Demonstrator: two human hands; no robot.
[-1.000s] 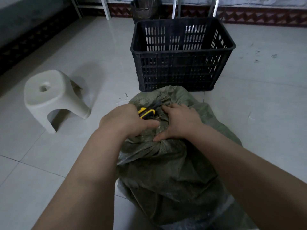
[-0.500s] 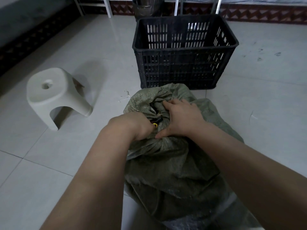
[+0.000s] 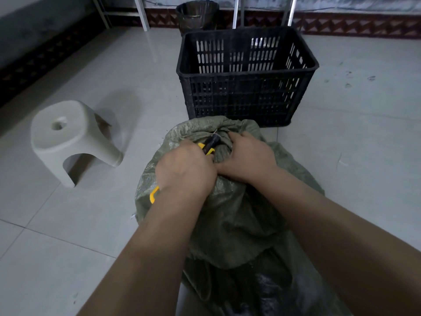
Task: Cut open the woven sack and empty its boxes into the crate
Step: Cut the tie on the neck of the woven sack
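A green woven sack (image 3: 237, 215) stands on the tiled floor right in front of me, its neck bunched and tied with a pale string. My left hand (image 3: 184, 169) grips a yellow and black cutter (image 3: 208, 145), whose black tip points at the tied neck; a yellow end sticks out below my wrist. My right hand (image 3: 247, 156) clutches the bunched neck of the sack just right of the cutter. Behind the sack sits a black slotted plastic crate (image 3: 246, 71). No boxes show; the sack hides what is inside it.
A white plastic stool (image 3: 68, 137) stands on the floor to the left of the sack. A dark bin (image 3: 197, 14) and several white metal legs stand at the back wall behind the crate. Pale floor tiles stretch left and right.
My left hand has pushed the cutter forward, so its yellow and black head shows again at the sack's tied neck. My right hand keeps its hold on the neck.
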